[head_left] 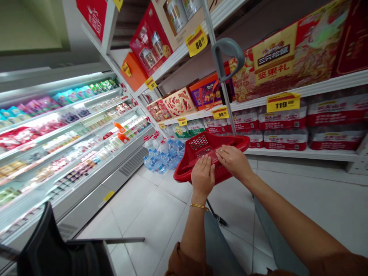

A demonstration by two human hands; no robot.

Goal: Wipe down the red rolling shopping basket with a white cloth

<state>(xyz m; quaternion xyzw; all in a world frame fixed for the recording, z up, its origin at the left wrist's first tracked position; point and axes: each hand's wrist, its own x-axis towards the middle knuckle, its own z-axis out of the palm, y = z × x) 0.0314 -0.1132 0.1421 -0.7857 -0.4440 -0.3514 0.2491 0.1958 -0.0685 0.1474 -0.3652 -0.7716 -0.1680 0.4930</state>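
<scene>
Two hands, left hand [202,175] and right hand [234,161], are laid flat on the red basket [182,173], fingers pressed together.

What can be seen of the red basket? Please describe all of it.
The basket looks like red plastic, with a thick rim and lattice walls, and what shows of the inside looks empty. It is tilted, up off the tiled floor. A grey pole with a looped handle rises at its far end. The left hand and the right hand lie with fingers flat on the near rim.
</scene>
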